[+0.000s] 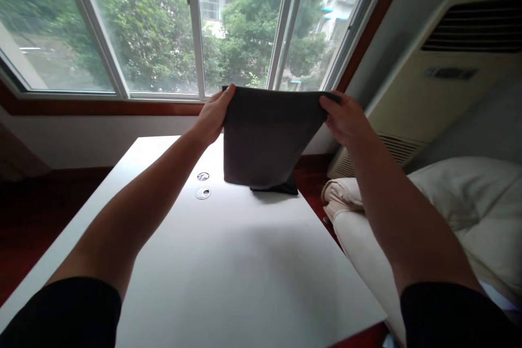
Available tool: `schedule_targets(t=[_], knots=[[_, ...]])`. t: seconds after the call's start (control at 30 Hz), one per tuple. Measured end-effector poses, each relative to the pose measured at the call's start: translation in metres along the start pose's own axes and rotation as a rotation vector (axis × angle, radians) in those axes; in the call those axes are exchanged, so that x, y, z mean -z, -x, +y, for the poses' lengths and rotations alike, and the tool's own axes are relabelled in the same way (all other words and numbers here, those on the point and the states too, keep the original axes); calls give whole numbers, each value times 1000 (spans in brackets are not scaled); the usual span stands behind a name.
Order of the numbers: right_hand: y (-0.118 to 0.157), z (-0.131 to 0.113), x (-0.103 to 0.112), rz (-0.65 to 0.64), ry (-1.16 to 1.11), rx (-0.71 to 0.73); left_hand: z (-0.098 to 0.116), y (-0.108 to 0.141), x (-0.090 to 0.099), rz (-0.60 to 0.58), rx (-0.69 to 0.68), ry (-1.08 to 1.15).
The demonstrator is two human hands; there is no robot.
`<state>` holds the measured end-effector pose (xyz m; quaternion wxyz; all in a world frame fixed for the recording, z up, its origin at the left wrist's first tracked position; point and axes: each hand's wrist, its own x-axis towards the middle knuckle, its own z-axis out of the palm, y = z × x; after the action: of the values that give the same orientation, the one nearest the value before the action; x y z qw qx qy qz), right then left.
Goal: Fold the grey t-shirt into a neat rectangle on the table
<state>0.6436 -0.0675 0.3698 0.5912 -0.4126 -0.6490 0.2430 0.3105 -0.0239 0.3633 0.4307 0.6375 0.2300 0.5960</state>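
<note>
A dark grey piece of folded cloth (267, 138), perhaps a garment, hangs stretched between my two hands above the far part of the white table (228, 283). My left hand (216, 111) pinches its upper left corner, thumb on the near side. At the upper right corner, my right hand (345, 117) grips the cloth between thumb and fingers. Below and behind its lower edge, a black folded item (281, 189) lies on the table near the right edge, mostly hidden. I cannot tell what kind of item it is.
Two small round shiny discs (203, 193) lie on the table left of the cloth. To the right is a cream padded bed or sofa (473, 196) with bedding. A beige air conditioner (411, 87) stands behind it. Windows (240, 27) run across the back.
</note>
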Motion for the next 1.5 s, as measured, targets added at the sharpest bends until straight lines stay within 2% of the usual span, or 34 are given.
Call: schedule_targets(t=[0.1,0.17,0.23,0.27,0.33,0.37,0.4,0.43,0.5,0.67,0.73,0.8,0.87,0.97,1.07,1.17,1.27,1.37,1.5], knots=[[-2,19,20,110,-6,59,-43,-16,-10,-39,-134,-83],[14,48,28,155,96,41,-85,-6,-13,-59,-162,-184],[42,87,33,32,294,-23,-131,20,-15,-90,-105,-335],[58,108,34,-49,405,-52,-153,37,-15,-150,-40,-413],[91,146,35,-215,640,-168,-191,77,-15,-343,151,-545],[106,162,34,-341,735,-249,-207,98,-14,-441,254,-579],[119,177,32,-465,812,-336,-219,117,-14,-488,303,-586],[130,189,28,-531,871,-389,-229,135,-13,-519,330,-586],[143,206,15,-517,946,-393,-240,162,-10,-540,350,-579],[144,222,-47,-278,985,-145,-247,189,7,-543,445,-552],[143,226,-75,-243,979,-77,-246,196,21,-547,442,-578],[146,231,-101,-301,998,-93,-245,205,39,-520,385,-620],[152,234,-123,-370,1045,-172,-241,217,61,-484,307,-683],[163,232,-154,-334,1097,-242,-232,236,94,-431,225,-825],[179,222,-192,-328,1033,-108,-222,253,121,-388,210,-969],[206,208,-235,-489,902,27,-214,268,140,-369,204,-1085],[235,199,-272,-669,832,32,-206,286,152,-364,206,-1203],[254,195,-292,-702,845,13,-200,305,161,-360,265,-1306],[258,192,-294,-692,854,11,-193,322,168,-364,323,-1342]])
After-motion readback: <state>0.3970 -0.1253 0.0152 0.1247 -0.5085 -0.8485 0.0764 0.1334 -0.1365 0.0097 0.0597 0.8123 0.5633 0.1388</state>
